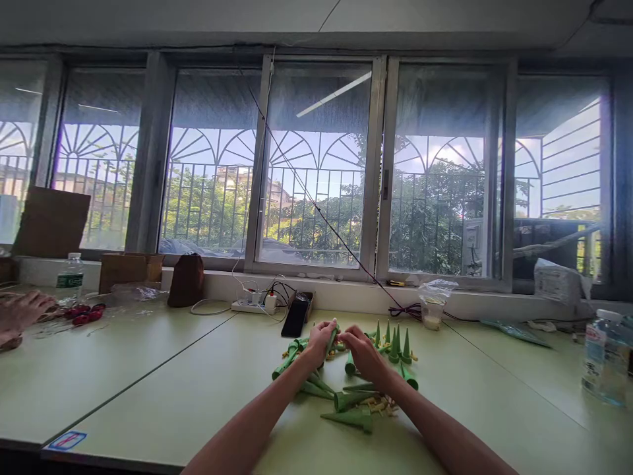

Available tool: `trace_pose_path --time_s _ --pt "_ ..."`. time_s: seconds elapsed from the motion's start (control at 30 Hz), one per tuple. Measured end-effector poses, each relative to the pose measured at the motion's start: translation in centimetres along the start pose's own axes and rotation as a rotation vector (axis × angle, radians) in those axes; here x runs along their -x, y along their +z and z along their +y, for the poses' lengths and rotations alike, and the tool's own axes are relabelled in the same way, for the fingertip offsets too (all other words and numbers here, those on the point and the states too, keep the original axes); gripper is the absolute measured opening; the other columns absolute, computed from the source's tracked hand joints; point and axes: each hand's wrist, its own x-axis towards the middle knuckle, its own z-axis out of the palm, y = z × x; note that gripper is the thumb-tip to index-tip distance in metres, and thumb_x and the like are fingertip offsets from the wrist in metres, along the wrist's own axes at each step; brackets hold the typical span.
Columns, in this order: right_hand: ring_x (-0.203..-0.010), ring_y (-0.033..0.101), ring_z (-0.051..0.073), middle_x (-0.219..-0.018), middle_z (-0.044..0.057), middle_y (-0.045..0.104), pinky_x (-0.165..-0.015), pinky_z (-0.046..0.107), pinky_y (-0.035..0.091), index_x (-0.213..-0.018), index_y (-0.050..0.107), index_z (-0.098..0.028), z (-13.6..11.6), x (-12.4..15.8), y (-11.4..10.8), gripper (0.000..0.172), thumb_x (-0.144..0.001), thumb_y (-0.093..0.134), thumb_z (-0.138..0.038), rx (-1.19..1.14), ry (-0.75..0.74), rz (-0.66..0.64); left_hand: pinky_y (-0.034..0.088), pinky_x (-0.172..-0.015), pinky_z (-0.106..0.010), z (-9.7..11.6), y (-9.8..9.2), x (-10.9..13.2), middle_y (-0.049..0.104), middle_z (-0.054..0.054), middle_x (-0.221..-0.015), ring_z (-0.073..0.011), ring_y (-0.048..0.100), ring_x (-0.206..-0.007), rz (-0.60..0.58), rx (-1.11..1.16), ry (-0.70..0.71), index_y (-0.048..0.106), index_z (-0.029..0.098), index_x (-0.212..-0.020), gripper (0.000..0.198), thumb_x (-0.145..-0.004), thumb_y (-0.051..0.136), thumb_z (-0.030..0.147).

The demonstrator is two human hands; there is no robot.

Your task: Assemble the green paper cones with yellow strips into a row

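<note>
My left hand [322, 338] is closed around a green plastic cone [331, 338], held over the pale green table [198, 389]. My right hand [360, 348] is closed in a pinch right beside it, fingertips meeting the cone's end; what it pinches is too small to make out. Beneath both hands lies a heap of green cones [346, 399] on their sides, mixed with small yellowish pieces [378, 406]. Behind my right hand several green cones [395, 343] stand upright, tips up.
A black phone [295, 316] and a white power strip [253, 305] lie near the window sill. A clear bag [432, 305] sits at the back, water bottles at far right [606, 356] and far left [69, 278]. Another person's hand [22, 311] rests by red pieces [84, 314] at left.
</note>
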Motion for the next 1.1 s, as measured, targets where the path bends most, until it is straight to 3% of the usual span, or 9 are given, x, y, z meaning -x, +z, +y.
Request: trace_pose_path --time_s 0.27,0.47,0.73,1.1 --pt "-0.086 0.054 0.018 -0.096 0.008 0.053 -0.077 0.029 0.048 -0.101 0.061 -0.021 0.6 -0.1 0.3 0.026 -0.095 0.036 -0.015 -0.030 0.024 0.117 0.025 -0.037 -0.019 -0.6 0.0 0.2 0.045 0.008 -0.046 -0.0045 0.036 -0.037 -0.025 -0.075 -0.024 0.056 0.016 -0.068 0.043 -0.061 0.078 0.053" --pt "-0.085 0.054 0.018 -0.095 0.008 0.054 -0.076 0.030 0.049 -0.100 0.058 -0.021 0.8 0.0 0.3 0.022 -0.097 0.037 -0.017 -0.036 0.025 0.161 0.031 -0.042 -0.020 -0.9 0.3 0.3 0.051 0.006 -0.051 -0.0059 0.042 -0.042 -0.052 -0.057 -0.003 0.057 0.015 -0.068 0.043 -0.061 0.079 0.052" --pt "-0.082 0.054 0.018 -0.093 0.008 0.054 -0.075 0.030 0.049 -0.099 0.056 -0.020 0.7 -0.1 0.3 0.020 -0.097 0.037 -0.016 0.025 -0.001 0.196 0.017 -0.036 -0.020 -0.8 0.3 0.6 0.037 0.010 -0.043 -0.0030 0.029 -0.034 -0.062 -0.100 -0.044 0.055 0.016 -0.068 0.043 -0.063 0.078 0.052" --pt "-0.084 0.055 0.018 -0.094 0.006 0.055 -0.074 0.029 0.048 -0.101 0.056 -0.021 0.5 -0.1 0.1 0.016 -0.098 0.041 -0.016 -0.011 -0.040 0.237 0.020 -0.036 -0.019 -0.7 0.5 0.6 0.037 0.010 -0.042 -0.0041 0.030 -0.034 -0.077 -0.093 -0.080 0.052 0.018 -0.066 0.044 -0.064 0.076 0.055"
